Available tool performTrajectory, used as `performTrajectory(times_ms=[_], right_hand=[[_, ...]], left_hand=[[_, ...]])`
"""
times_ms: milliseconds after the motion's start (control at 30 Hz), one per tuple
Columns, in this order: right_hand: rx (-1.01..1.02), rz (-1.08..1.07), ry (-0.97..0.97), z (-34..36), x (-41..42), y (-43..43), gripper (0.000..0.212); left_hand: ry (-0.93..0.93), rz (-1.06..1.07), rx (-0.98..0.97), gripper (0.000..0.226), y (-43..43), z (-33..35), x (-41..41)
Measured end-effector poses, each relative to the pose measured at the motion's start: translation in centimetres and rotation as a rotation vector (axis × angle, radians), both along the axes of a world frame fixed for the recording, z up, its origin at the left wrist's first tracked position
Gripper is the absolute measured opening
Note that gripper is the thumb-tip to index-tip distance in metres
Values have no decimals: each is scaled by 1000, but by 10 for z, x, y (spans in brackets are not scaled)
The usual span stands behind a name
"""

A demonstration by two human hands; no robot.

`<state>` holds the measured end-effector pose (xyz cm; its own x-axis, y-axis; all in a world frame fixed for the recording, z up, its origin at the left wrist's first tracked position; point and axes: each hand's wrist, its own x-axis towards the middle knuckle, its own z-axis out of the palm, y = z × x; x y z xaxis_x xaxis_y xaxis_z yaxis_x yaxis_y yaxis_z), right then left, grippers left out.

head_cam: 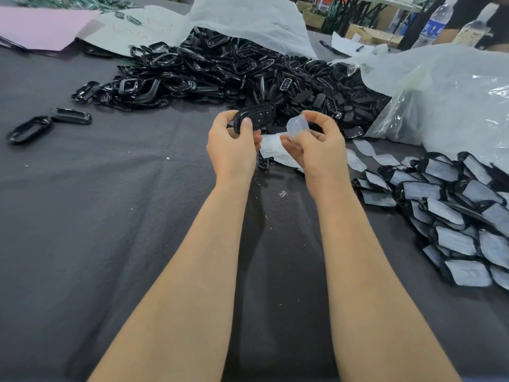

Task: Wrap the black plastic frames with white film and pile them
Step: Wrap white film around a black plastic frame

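Grey cloth (96, 216) between black frame heap (220, 67) and wrapped pile (454, 210)

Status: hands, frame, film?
Left hand grips a black frame. Right hand pinches a film piece, not yet on the frame. Wrapped pile at right; nothing in the way.

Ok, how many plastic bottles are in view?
2: a blue-labelled bottle at the top right, and a clear bottle just right of it. Others may be hidden behind the plastic bags.

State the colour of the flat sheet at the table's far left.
The sheet is pale pink, shown best in the head view.
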<state>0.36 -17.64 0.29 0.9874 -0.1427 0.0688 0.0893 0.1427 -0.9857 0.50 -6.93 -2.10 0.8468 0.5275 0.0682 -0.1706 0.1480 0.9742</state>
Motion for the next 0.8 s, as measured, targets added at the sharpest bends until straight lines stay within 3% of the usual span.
performTrajectory(times_ms=[133, 400, 467, 633, 800], right_hand=[[-179, 47, 28, 0, -1, 2, 12], [-394, -171, -108, -2, 2, 0, 19], [-316, -174, -79, -1, 2, -1, 14], [284, -87, 78, 5, 5, -1, 2], [256, -170, 58, 2, 6, -2, 9]], left_hand=[[4, 2, 8, 11, -1, 0, 1], [-1, 2, -3, 11, 0, -1, 2], [0, -2, 0, 11, 0, -2, 2], [-4, -1, -3, 11, 0, -3, 3], [-15, -11, -9, 11, -1, -3, 4]])
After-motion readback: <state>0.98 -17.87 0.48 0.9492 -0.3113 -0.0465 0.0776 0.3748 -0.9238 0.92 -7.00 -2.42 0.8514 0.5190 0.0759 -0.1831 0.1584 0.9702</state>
